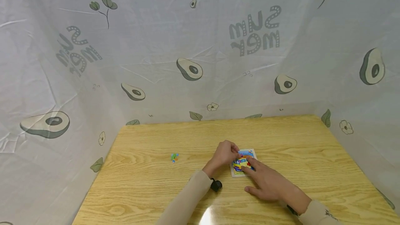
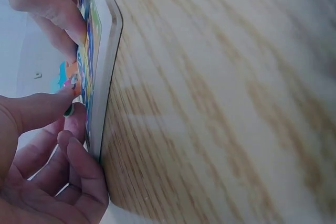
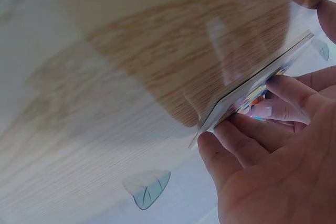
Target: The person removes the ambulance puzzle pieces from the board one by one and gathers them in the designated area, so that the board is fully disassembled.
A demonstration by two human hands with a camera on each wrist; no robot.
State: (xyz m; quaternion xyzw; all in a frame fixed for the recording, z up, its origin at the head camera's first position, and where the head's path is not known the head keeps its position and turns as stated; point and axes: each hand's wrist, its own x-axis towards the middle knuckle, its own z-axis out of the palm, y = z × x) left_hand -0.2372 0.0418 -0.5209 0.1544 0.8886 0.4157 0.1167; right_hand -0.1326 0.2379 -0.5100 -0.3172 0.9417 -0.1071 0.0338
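Observation:
A small jigsaw puzzle board (image 1: 236, 175) with a white border and a bright cartoon picture lies flat on the table, between both hands. At its left edge, my left hand (image 1: 224, 153) pinches a small colourful puzzle piece (image 2: 61, 78) between thumb and index finger, close over the picture. The piece shows turquoise, orange and pink in the left wrist view; part of it is hidden by the thumb. From the right, my right hand (image 1: 269, 182) rests its extended fingertips on the picture and the board's far edge, its thumb held apart near the tabletop.
A loose green and blue puzzle piece (image 1: 174, 157) lies on the wood-grain table (image 1: 140, 183), left of the hands. A pale curtain (image 1: 156, 44) printed with avocados surrounds the table at the back and sides. Each wrist wears a black strap (image 1: 216, 185).

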